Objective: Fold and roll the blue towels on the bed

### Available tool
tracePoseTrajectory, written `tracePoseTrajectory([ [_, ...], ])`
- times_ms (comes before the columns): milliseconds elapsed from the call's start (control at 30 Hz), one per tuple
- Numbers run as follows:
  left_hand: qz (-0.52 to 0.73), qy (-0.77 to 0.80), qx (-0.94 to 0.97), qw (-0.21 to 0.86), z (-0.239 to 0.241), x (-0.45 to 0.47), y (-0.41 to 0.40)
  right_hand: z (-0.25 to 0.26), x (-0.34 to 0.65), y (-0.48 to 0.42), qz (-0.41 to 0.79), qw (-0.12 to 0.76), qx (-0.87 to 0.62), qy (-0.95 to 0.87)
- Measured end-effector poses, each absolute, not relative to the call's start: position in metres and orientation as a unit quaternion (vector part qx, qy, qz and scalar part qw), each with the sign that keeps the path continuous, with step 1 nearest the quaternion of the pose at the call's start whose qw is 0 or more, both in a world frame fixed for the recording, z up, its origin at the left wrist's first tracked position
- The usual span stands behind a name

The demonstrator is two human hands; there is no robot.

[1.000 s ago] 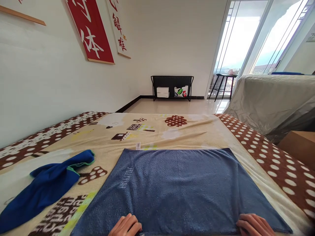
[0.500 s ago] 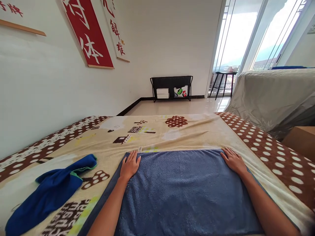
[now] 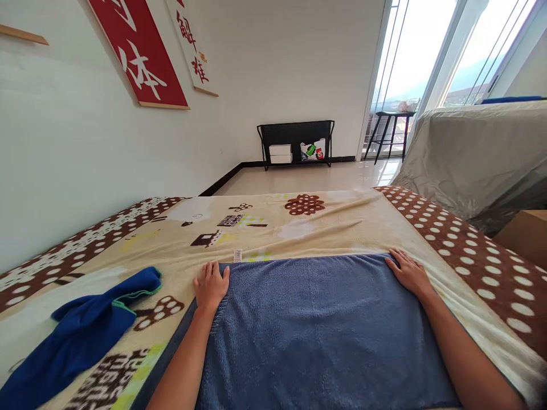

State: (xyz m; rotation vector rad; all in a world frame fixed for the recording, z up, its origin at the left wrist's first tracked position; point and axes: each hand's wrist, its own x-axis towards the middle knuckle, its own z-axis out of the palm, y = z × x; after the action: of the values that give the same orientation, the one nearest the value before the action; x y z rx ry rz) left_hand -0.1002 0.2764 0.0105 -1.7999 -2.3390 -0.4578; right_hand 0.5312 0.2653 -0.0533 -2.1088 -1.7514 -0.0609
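Note:
A blue-grey towel [image 3: 325, 330] lies spread flat, its far edge running straight across between my two hands. At its far left corner rests my left hand [image 3: 211, 285], palm down, thumb apart and fingers slightly bent. My right hand [image 3: 408, 273] lies on the far right corner with the fingers stretched out. A small white label [image 3: 238, 255] sticks out past the far edge, just right of my left hand. Under the towel is a cream patterned blanket [image 3: 342, 219]. To the left, a crumpled dark blue cloth [image 3: 92, 324] with green edging lies apart from both hands.
Brown, white-dotted borders [image 3: 465, 250] run along the blanket's sides. Beyond it, a black rack [image 3: 294, 134] stands against the wall. At right are a covered piece of furniture [image 3: 482, 154], a cardboard box [image 3: 525, 236] and a black stool [image 3: 391, 128] by the window.
My left hand has slid left to the towel's corner, and its fingers are more bent. The right hand stays at its corner. The whole view has shifted slightly.

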Motion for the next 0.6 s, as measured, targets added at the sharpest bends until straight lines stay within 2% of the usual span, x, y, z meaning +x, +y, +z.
tracePoseTrajectory([
  [167, -0.133, -0.632, -0.763, 0.036, 0.036, -0.061, 0.261, -0.032, 0.516, 0.256, -0.058, 0.248, -0.742, -0.620],
  [300, -0.084, -0.532, -0.842, -0.028, 0.028, -0.019, 0.253, -0.025, 0.493, 0.253, 0.000, 0.208, -0.669, -0.714],
  [433, -0.066, -0.535, -0.841, -0.049, 0.014, -0.002, 0.256, -0.027, 0.475, 0.253, 0.047, 0.163, -0.639, -0.751],
  [600, -0.070, -0.560, -0.825, -0.036, 0.018, 0.001, 0.264, -0.020, 0.469, 0.251, 0.052, 0.148, -0.650, -0.743],
])
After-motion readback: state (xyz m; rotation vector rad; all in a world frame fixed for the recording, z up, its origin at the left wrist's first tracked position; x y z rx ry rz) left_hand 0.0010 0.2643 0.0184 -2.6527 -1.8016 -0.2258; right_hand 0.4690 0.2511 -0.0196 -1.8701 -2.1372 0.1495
